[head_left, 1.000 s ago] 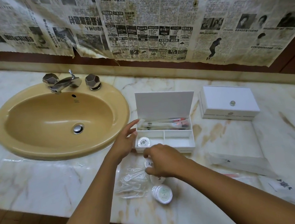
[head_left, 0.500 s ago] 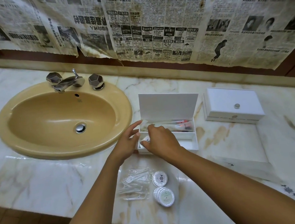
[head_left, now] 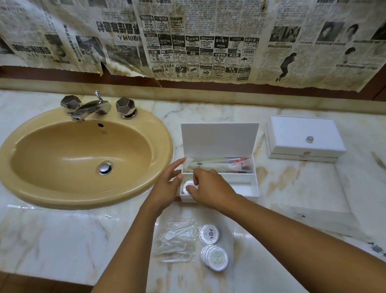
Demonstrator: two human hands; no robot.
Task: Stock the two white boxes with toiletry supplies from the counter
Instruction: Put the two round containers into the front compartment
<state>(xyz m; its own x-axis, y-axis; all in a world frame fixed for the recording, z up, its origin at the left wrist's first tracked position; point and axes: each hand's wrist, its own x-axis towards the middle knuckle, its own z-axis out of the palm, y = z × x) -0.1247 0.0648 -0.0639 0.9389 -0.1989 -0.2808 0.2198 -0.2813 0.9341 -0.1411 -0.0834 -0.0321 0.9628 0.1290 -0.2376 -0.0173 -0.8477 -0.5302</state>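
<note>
Two hands meet at the open white box (head_left: 246, 183): the fingers (head_left: 191, 189) of your right hand (head_left: 211, 188) pinch a round wrapped soap (head_left: 188, 185) over the front-left compartment, likely so it drops in flat. Your left hand (head_left: 166, 190) rests spread and empty against the box's left wall — I'd guess to steady it. One long rear compartment already holds wrapped tube-like items; how many, I cannot tell. One second white box (head_left: 303, 139) sits closed, well to the right. On the tabletop (head_left: 51, 240) near you lie one single soap disc (head_left: 208, 234), a fanned stack of about three — and a clear packet bundle (head_left: 174, 244).
</note>
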